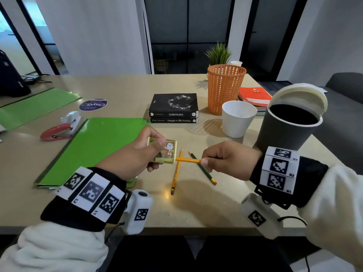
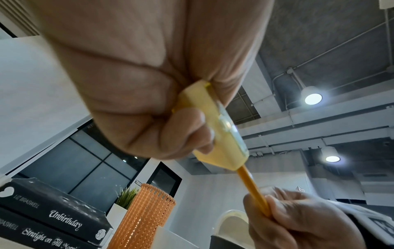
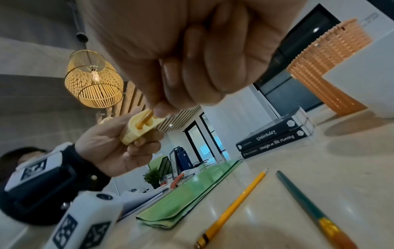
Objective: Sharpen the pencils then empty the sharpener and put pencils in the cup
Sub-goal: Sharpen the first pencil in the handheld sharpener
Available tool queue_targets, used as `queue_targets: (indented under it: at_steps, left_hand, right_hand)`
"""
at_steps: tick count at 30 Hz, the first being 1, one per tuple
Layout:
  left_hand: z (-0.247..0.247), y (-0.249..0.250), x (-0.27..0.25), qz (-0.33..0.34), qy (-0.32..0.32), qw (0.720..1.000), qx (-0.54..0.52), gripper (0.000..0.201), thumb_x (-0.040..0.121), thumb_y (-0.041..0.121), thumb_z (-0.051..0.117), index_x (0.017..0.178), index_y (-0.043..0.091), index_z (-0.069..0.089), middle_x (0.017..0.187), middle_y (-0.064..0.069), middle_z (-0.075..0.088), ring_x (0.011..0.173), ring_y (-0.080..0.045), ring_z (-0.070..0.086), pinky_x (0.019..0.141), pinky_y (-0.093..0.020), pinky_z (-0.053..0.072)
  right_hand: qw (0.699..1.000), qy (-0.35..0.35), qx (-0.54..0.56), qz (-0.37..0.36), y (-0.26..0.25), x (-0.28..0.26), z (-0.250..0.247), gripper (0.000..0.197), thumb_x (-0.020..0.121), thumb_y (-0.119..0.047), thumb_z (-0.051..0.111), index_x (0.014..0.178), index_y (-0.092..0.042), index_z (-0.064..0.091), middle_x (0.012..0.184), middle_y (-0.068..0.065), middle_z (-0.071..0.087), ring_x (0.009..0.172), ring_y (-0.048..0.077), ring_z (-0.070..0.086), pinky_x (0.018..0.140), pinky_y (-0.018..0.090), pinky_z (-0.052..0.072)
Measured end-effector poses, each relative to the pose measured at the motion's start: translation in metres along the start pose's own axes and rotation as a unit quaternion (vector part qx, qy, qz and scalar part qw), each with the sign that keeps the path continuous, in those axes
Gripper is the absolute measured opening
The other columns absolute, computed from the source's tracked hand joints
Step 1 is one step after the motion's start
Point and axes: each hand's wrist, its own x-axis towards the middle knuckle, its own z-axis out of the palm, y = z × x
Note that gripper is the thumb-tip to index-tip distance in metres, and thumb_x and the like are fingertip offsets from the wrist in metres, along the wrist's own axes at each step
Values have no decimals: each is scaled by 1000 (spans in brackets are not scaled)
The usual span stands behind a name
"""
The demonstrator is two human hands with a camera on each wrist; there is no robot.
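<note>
Left hand point(image 1: 135, 154) grips the yellow sharpener point(image 1: 167, 152) above the table point(image 1: 225, 203), thumb on top; right hand point(image 1: 227, 160) pinches an orange pencil point(image 1: 187, 160), tip stuck in the sharpener's hole. 2 more pencils, yellow point(image 1: 176, 171) & green point(image 1: 203, 168), lie crossed-ish right below. White cup point(image 1: 238, 118) far right, w/ grey bin point(image 1: 284, 130) beside it

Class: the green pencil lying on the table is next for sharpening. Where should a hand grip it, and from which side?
Pinch the green pencil mid-shaft from above with the right hand: it lies flat, nearest that hand, apart from the yellow pencil, its tip pointing away and left free for the sharpener.
</note>
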Motion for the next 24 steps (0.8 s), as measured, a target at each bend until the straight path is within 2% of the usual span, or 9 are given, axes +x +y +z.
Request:
queue_targets:
  at_steps: [2,4,6,10,12,14,16,18,24]
  left_hand:
    - [1,-1,-1,13,5,1000,10,41,63,69,48,86,35,43,75,-6,56,59,-14,51,63,-32,42]
    - [4,-2,-3,23,11,999,37,37,76,67,50,89,34,42,75,-1,57,55,-8,53,64,-30,44]
    - [3,-3,-4,22,27,998,58,29,76,58,43,91,33,41,74,2,58,56,-6,53,67,-30,46]
    - [-7,-7,-5,-4,26,1000,1,35,77,61,50,91,30,42,78,-4,58,53,-5,52,63,-28,44]
    - [-8,-9,-4,-22,29,999,-28,32,80,54,45,93,25,42,80,-6,57,52,-5,51,59,-23,44]
    - [-6,-10,-1,-36,47,996,-61,22,89,42,39,93,20,42,81,-9,55,56,-10,50,57,-21,45]
    - [-6,-12,1,-45,70,992,-98,16,94,33,37,93,18,42,80,-10,52,58,-14,49,55,-22,44]
    - [-7,-13,1,-55,95,985,-131,15,96,30,36,92,17,42,78,-10,52,55,-14,48,51,-21,43]
    - [-10,-12,-1,-75,127,970,-195,15,97,27,34,91,16,42,75,-11,51,55,-16,45,43,-17,42]
  right_hand:
    - [1000,-11,19,11,0,0,-1,32,93,-27,50,61,-24,53,47,-7,40,46,6,37,51,18,31]
    - [999,-26,23,23,3,0,0,34,94,-27,48,61,-23,53,42,-10,41,44,4,38,48,13,30]
    - [998,-37,20,40,8,-1,2,35,95,-29,45,61,-22,54,41,-13,43,43,2,39,47,11,31]
    - [998,9,-13,61,15,-6,4,34,95,-31,44,63,-23,55,56,-8,46,54,5,42,55,20,35]
    - [997,17,-37,59,14,-7,3,32,95,-32,43,65,-27,53,60,-8,47,58,5,44,56,21,34]
    - [996,5,-58,61,14,-7,3,29,96,-33,41,69,-28,52,63,-9,48,61,4,45,58,22,37]
    - [995,6,-69,68,16,-8,6,27,96,-34,40,77,-24,56,66,-8,49,64,6,45,64,27,42]
    - [995,25,-73,70,18,-9,9,26,96,-34,39,85,-19,57,67,-8,50,66,9,47,69,30,44]
    - [993,81,-73,40,25,-10,17,20,96,-30,39,96,-23,57,73,-5,55,73,17,52,70,32,45]
